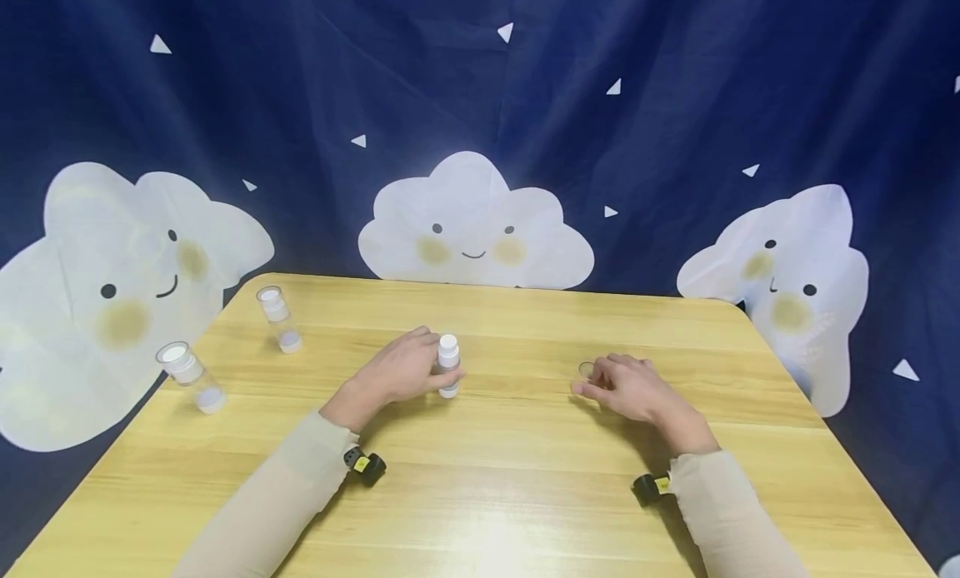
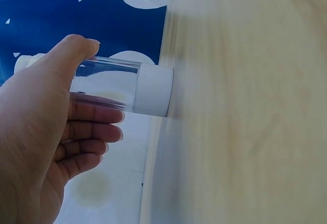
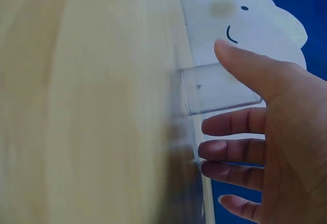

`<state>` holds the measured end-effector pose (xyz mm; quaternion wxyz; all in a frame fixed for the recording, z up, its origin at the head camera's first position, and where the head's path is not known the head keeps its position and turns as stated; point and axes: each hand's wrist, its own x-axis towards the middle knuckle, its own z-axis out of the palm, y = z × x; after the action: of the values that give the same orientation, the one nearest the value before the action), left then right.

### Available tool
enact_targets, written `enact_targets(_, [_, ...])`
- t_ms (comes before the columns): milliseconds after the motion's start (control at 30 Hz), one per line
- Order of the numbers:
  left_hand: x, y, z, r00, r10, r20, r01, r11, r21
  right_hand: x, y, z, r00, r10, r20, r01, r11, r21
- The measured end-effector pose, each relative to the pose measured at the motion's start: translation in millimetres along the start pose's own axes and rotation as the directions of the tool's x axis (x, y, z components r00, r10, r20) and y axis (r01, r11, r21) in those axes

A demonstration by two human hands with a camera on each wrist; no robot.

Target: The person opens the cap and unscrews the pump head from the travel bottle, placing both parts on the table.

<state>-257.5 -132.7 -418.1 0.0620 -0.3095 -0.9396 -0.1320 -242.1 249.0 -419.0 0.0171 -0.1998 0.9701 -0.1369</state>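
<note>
A small clear bottle with a white base and white top [image 1: 448,353] stands upright near the middle of the table. My left hand [image 1: 401,368] holds it between thumb and fingers. In the left wrist view, the thumb lies along one side of the bottle [image 2: 107,83] and the fingers are on the other. To the right stands a clear, hollow cap [image 1: 586,369], partly hidden by my right hand [image 1: 626,386]. The right wrist view shows the cap [image 3: 214,88] on the tabletop, between spread thumb and index finger, which do not close on it.
Two similar bottles, each under a clear cap, stand at the table's left: one nearer bottle [image 1: 193,378] close to the edge and one farther bottle [image 1: 280,318]. The wooden table [image 1: 480,478] meets a dark blue curtain [image 1: 480,78] with cloud prints behind it.
</note>
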Motion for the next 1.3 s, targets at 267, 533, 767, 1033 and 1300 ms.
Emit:
enact_targets(267, [-1.3, -0.3, 1.2, 1.000, 0.008, -0.004, -0.008, 1.000, -0.018, -0.9, -1, -7, 1.000, 0.012, -0.011, -0.012, 1.000, 0.017])
enact_targets(533, [-1.5, -2.6, 3.1, 1.000, 0.002, -0.001, -0.002, 1.000, -0.024, -2.1, -11, -17, 0.994, -0.024, -0.109, 0.023, 1.000, -0.013])
enact_targets(767, [-0.2, -4.1, 2.8, 1.000, -0.007, 0.016, 0.007, 0.999, -0.047, 1.3, -41, -28, 0.980, -0.090, -0.175, 0.081, 0.995, -0.061])
enact_targets(1033, [0.4, -4.5, 0.0, 0.999, -0.047, 0.014, 0.048, 0.997, -0.055, 17.2, -76, -21, 0.972, -0.173, -0.162, 0.165, 0.984, -0.064])
enact_targets(1300, [1.5, -1.4, -1.2, 0.998, -0.058, 0.000, 0.058, 0.998, -0.009, 36.6, -100, -8, 0.960, -0.217, -0.177, 0.213, 0.976, -0.045])
